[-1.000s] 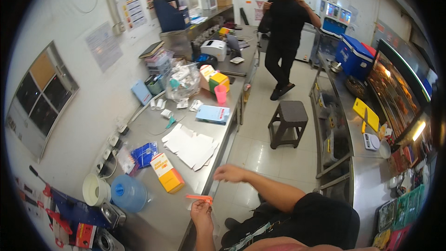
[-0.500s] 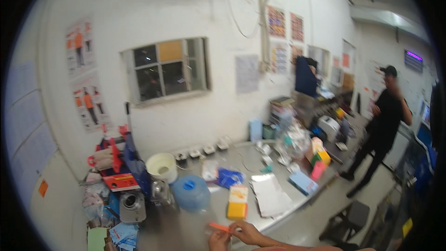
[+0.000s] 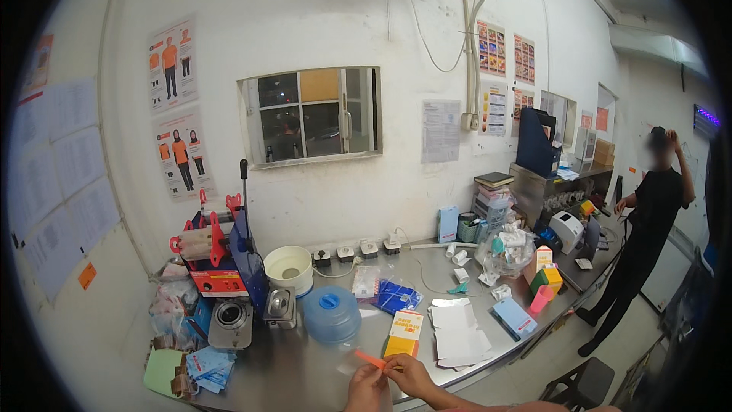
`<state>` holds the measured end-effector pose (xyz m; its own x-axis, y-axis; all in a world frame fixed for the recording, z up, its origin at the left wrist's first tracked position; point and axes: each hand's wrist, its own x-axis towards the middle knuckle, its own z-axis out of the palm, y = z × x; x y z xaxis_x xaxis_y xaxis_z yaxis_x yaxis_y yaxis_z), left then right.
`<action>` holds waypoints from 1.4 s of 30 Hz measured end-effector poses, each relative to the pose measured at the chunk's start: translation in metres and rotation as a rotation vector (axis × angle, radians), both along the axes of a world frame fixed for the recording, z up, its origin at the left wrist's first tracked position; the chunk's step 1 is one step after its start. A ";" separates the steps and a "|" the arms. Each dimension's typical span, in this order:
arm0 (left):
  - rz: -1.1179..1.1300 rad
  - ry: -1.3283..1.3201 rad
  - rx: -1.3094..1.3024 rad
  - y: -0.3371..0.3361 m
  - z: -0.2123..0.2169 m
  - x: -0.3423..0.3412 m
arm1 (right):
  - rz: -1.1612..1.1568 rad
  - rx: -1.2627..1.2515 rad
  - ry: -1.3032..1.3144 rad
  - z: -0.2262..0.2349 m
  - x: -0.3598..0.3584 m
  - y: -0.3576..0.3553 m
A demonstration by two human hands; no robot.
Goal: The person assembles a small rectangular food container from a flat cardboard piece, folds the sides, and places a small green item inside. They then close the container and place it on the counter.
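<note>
At the steel counter's near edge, my two hands meet around a bright orange strip (image 3: 369,358). The fingers of my right hand (image 3: 410,376) pinch its near end. My left hand (image 3: 367,389) is closed beside it, also holding the strip; its fingertips are partly hidden. Something clear and filmy seems to lie next to the strip, too faint to name. Just beyond my hands lies a yellow and white box (image 3: 403,329). A translucent blue round container (image 3: 332,314) stands to its left, and white sheets of card (image 3: 457,332) lie to its right.
A sealing machine (image 3: 217,259) with red film holders stands left, beside a white bucket (image 3: 289,271) and a metal container (image 3: 280,308). Clear bags (image 3: 507,253) and blue boxes (image 3: 514,317) lie right. A person in black (image 3: 648,221) stands by the counter; a dark stool (image 3: 583,383) is nearer.
My view has shifted, so the counter's things sit further right and the picture is sharper. Both hands keep hold of the orange strip. The person in black has raised a hand to head height.
</note>
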<state>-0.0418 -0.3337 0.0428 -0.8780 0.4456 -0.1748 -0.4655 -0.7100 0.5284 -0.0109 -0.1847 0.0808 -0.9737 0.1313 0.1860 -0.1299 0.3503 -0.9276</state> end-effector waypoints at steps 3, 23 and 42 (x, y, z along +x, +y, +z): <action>0.042 0.021 -0.139 -0.006 0.012 0.000 | 0.064 0.066 0.060 -0.009 -0.004 0.013; -0.018 0.399 -0.597 -0.033 0.044 0.034 | -0.091 0.358 0.096 0.039 0.024 -0.061; -0.661 0.399 -0.762 0.033 -0.020 0.041 | -0.262 0.270 -0.076 -0.013 0.157 0.003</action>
<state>-0.0011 -0.3005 0.0227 -0.5590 0.7465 -0.3608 -0.3319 0.1973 0.9225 0.1459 -0.1815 0.0678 -0.9261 0.3332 0.1768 0.0615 0.5958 -0.8008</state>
